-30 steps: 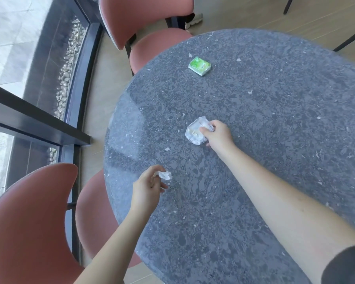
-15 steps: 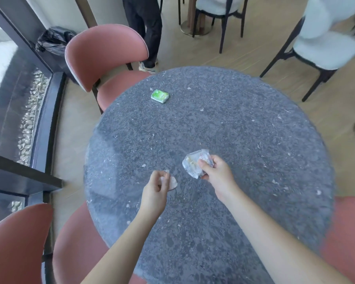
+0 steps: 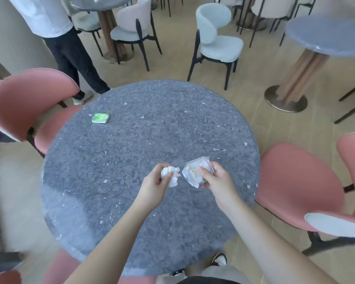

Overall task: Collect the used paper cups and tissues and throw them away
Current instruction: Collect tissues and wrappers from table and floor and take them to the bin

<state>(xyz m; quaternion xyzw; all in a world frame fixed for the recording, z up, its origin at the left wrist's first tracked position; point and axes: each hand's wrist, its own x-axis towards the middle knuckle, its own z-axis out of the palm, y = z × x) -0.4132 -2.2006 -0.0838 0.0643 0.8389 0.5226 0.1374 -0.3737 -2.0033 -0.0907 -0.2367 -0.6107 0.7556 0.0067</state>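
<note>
Over the round grey speckled table [image 3: 131, 152] my left hand [image 3: 156, 185] pinches a crumpled white tissue [image 3: 170, 174]. Just to its right my right hand [image 3: 217, 181] grips a crushed white paper cup [image 3: 193, 173], its mouth turned toward the tissue. The two pieces of rubbish sit a finger's width apart, held above the tabletop near its front middle. A small green tissue pack [image 3: 100, 117] lies flat on the far left part of the table.
Pink chairs stand at the left [image 3: 25, 103], right [image 3: 295, 181] and near edge of the table. A person in dark trousers [image 3: 74, 58] stands beyond the far left rim. White chairs [image 3: 215, 42] and another round table [image 3: 326, 35] fill the room behind.
Both hands have lifted the tissue and the cup off the table and drawn them together. My view has tilted up, showing the room beyond.
</note>
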